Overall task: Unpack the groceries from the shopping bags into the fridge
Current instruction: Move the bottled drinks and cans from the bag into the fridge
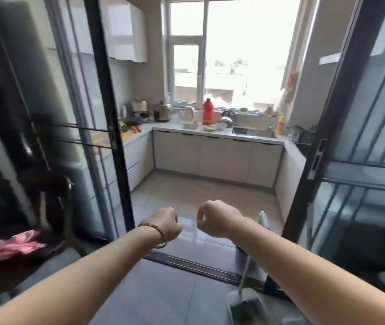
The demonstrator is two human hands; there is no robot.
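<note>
Ahead, left hand (167, 222), right hand (215, 219), seemingly empty, between door frames (106, 109).

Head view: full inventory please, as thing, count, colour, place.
Window: one, white frame, back wall.
Door frames: two, black, glazed, flanking the doorway.
Base cabinets: one run, pale grey, under the counter.
Red bottle: one, on the counter below the window.
Kettle: one, white, left of the red bottle.
Carrots: count unclear, orange, left counter.
Yellow bottle: one, counter's right end.
Pink cloth: one, lower left.
Bracelet: one, brown, left wrist.
Left hand: fingers curled, nothing held.
Right hand: fingers curled, nothing held.
</note>
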